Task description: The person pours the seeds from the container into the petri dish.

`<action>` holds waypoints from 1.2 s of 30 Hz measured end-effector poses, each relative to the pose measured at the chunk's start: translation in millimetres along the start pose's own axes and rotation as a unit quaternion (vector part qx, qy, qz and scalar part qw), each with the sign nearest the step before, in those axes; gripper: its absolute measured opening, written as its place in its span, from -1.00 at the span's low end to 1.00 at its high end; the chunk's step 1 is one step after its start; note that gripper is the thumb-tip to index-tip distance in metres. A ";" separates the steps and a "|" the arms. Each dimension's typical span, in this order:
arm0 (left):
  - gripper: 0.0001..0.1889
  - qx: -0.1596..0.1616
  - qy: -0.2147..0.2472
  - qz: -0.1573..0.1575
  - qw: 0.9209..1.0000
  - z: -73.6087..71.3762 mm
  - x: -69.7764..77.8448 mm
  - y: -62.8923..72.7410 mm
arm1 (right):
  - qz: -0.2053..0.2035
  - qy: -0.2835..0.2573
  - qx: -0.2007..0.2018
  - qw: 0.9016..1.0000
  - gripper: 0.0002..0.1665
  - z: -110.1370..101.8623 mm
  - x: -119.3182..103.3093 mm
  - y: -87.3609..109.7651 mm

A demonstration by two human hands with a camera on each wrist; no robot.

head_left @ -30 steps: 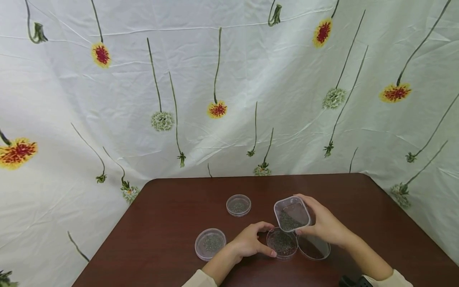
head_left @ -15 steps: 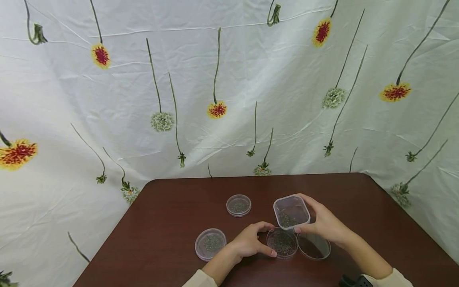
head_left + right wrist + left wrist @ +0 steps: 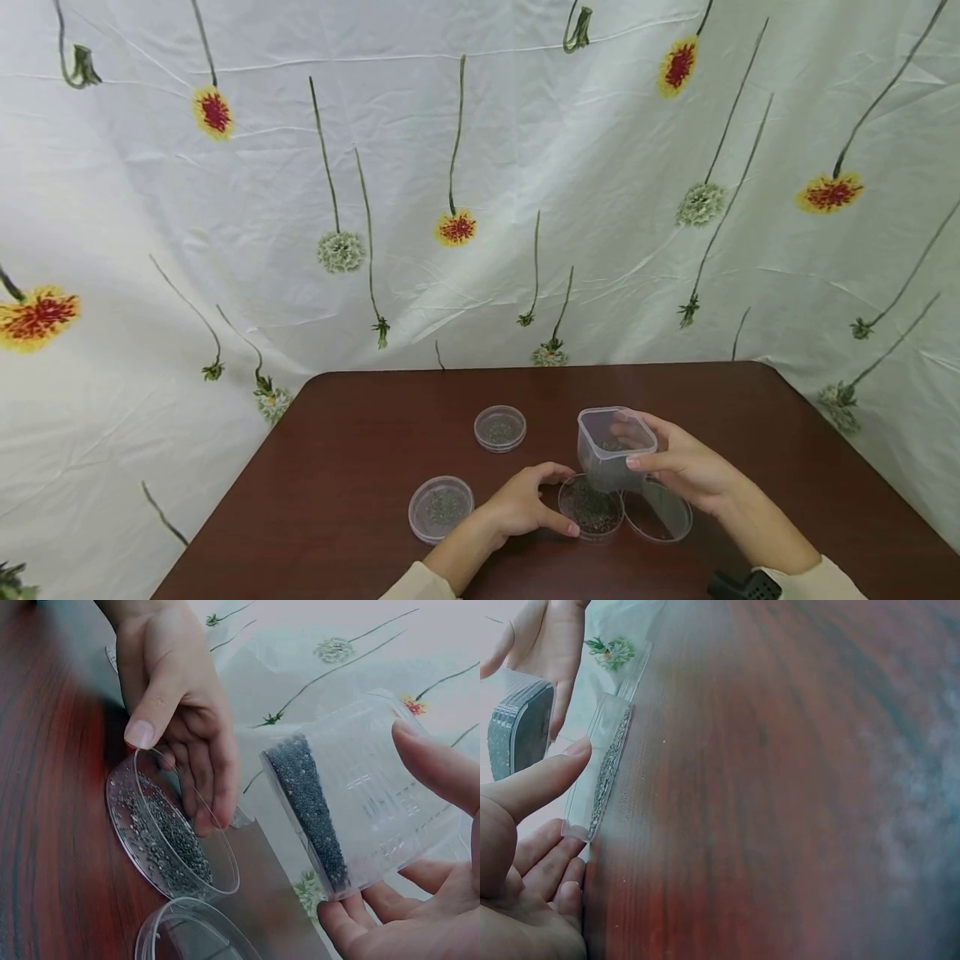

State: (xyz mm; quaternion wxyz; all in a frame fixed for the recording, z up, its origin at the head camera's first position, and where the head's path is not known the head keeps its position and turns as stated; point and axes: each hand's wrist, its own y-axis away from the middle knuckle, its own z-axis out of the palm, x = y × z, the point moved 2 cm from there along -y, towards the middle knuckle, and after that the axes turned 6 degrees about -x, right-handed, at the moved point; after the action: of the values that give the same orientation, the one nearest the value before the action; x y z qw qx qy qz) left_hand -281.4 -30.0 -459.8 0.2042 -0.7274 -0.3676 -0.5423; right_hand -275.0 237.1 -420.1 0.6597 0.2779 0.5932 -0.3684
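Note:
My right hand holds a clear square plastic tub close above a round petri dish. The tub stands nearly upright, its open top facing up. In the right wrist view, dark fine granules lie in a layer at the tub's bottom. My left hand holds the dish by its rim, thumb at the near side and fingers at the far side. Dark granules are spread over the dish's floor. An uncovered clear round dish or lid lies just to the right, partly behind the right hand.
Two more petri dishes with granules stand on the brown table: one at the left, another farther back. A few stray grains lie by the held dish. A white flowered cloth hangs behind the table.
The tub has turned from tilted over the petri dish to nearly upright, and its side wall now shows. My left hand and the dish have stayed in place.

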 end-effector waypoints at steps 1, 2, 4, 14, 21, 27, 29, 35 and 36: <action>-0.33 0.000 -0.001 -0.001 1.000 -0.1 -0.2 -0.1 | -0.004 0.000 0.001 1.000 -0.09 -0.6 -0.1 -0.2; -0.33 0.001 -0.002 -0.001 1.000 -0.2 -0.1 -0.2 | -0.009 0.001 0.002 1.000 -0.09 -1.3 -0.7 -0.2; -0.33 0.003 -0.005 -0.002 1.000 -0.4 0.2 -0.4 | -0.021 0.008 0.002 1.000 -0.09 -3.2 -2.6 -0.2; -0.32 0.007 -0.006 -0.002 1.000 1.8 2.5 -1.7 | -0.068 0.050 0.050 0.995 -0.18 -35.8 -16.8 6.1; -0.31 0.004 -0.007 -0.007 1.000 0.6 2.6 -0.8 | -0.103 0.052 0.065 0.991 -0.25 -59.9 -18.4 11.8; -0.31 0.003 -0.006 -0.008 1.000 0.2 2.3 -0.6 | -0.121 0.049 0.054 0.990 -0.24 -71.0 -18.5 15.6; -0.31 0.004 -0.006 -0.009 1.000 0.3 1.7 -0.4 | -0.120 0.052 0.052 0.990 -0.24 -74.4 -18.1 16.7; -0.31 0.004 -0.005 -0.008 1.000 0.6 1.1 -0.3 | -0.100 0.058 0.069 0.991 -0.26 -89.1 -17.2 20.8; -0.31 0.005 -0.005 -0.009 1.000 0.7 1.2 0.0 | -0.096 0.059 0.073 0.991 -0.27 -92.4 -17.1 21.4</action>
State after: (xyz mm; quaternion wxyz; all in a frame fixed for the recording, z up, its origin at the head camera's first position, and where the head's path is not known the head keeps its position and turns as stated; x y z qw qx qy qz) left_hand -280.8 -29.1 -458.9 0.2010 -0.7260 -0.3777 -0.5384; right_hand -311.4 326.3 -417.9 0.5631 0.2883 0.6268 -0.4550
